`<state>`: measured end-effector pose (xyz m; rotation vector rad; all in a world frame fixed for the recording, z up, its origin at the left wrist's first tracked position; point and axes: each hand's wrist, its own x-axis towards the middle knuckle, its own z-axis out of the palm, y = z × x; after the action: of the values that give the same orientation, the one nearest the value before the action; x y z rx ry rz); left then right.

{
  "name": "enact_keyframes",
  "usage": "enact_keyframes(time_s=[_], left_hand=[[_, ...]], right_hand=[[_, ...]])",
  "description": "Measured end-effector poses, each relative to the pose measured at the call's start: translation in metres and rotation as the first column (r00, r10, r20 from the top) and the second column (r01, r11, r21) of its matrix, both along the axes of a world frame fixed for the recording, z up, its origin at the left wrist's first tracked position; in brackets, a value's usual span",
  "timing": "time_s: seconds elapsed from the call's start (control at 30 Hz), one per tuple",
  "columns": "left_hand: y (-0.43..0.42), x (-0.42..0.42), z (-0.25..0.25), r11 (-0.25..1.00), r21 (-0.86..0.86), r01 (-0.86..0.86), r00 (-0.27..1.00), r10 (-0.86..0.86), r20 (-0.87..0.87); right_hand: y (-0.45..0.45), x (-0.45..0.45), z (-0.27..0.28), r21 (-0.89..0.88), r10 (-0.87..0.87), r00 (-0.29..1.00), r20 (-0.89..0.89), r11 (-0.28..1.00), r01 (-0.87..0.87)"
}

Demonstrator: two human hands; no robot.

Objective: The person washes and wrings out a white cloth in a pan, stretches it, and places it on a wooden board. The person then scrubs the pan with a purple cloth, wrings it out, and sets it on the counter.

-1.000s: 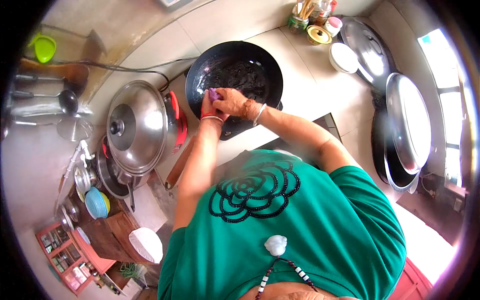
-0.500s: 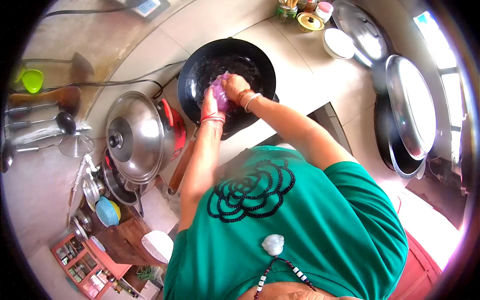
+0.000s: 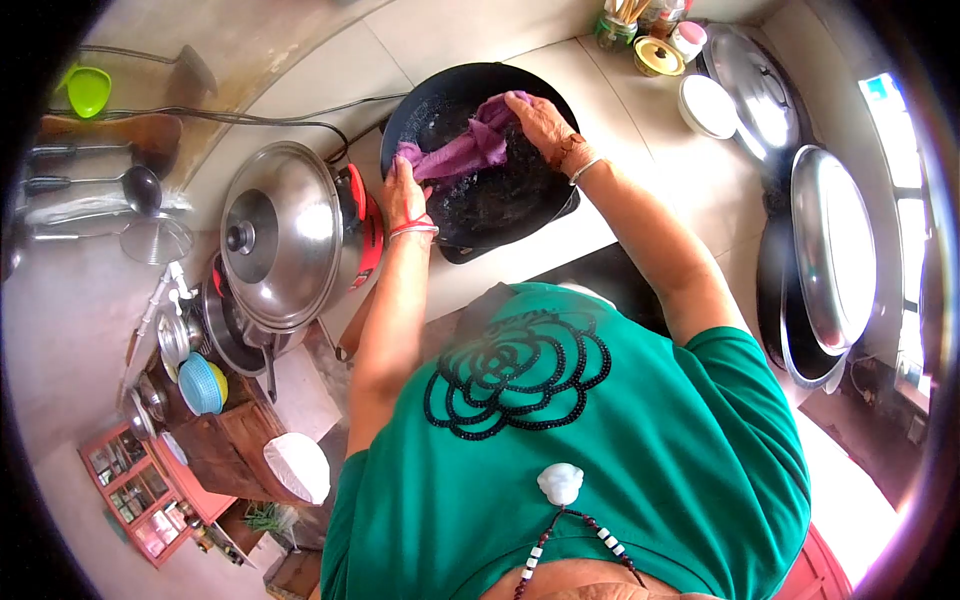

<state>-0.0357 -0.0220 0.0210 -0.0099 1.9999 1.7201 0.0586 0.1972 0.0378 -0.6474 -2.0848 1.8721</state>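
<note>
A purple cloth is stretched between my two hands over a black wok. My left hand grips the cloth's left end near the wok's left rim. At the other end, my right hand is closed on a bunched part, above the wok's right side. The wok's dark inside looks wet, with pale streaks or bubbles. Red bands circle my left wrist, and a pale bangle is on my right.
Left of the wok stands a red pot with a domed steel lid. Ladles and a strainer hang on the left wall. A white bowl, a yellow lidded pot and large lidded pans stand to the right.
My hands were close together with the cloth bunched between them in the wok. Now they are apart, the right one further right and up, and the cloth is spread out.
</note>
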Motion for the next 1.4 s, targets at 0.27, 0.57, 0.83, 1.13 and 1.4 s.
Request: enact_keyframes(time_s=[0.27,0.57,0.83,1.13,1.4], left_hand=[[-0.006,-0.01,0.014,0.941,0.275,-0.199,0.972,0.154,0.177],[-0.005,-0.022,-0.022,0.942,0.313,-0.123,0.989,0.142,-0.04],[-0.014,-0.017,-0.017,0.946,-0.323,-0.041,0.87,-0.125,-0.477],[-0.017,-0.002,-0.032,0.922,-0.381,-0.073,0.845,-0.146,-0.514],[-0.006,0.041,0.017,0.99,0.14,-0.003,0.984,-0.022,0.179]], right_hand=[[-0.002,-0.009,0.069,0.7,0.192,0.94,-0.282,0.711,0.065],[-0.012,-0.019,0.111,0.418,0.148,0.95,-0.276,0.908,-0.02],[0.006,-0.016,0.03,0.863,-0.097,0.959,0.266,0.468,-0.192],[-0.053,-0.02,-0.063,0.74,0.127,0.813,0.569,0.351,-0.573],[-0.062,-0.036,-0.046,0.618,0.008,0.804,0.595,0.636,-0.463]])
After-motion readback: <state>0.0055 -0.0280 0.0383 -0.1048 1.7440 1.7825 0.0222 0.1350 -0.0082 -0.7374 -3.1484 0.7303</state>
